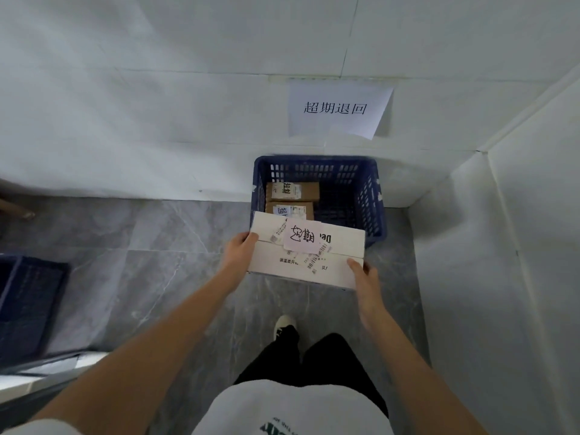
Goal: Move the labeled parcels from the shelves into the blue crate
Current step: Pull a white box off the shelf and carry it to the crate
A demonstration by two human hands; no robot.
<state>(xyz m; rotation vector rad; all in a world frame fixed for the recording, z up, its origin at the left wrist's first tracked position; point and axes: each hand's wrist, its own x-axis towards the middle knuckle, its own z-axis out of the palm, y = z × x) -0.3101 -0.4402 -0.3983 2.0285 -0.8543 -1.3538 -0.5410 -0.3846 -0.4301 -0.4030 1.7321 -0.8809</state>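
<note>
1. The white box [309,255] is held by both hands, just in front of the blue crate [373,196] and over its near edge.
2. The left end of the box is gripped by the left hand [240,251], with the thumb laid on top.
3. The near right corner of the box is gripped by the right hand [364,277], with the thumb on top.
4. A pink note [303,238] with black writing is stuck on top of the box, and barcode stickers are seen beside it.
5. Two brown parcels [292,199] with labels are seen lying inside the crate, on its left side.
6. The crate is set on the grey floor [175,246], right against the white wall.
7. A paper sign [337,108] with printed writing is stuck on the wall above the crate.
8. Another dark blue crate [28,306] is seen far to the left of the first crate.
</note>
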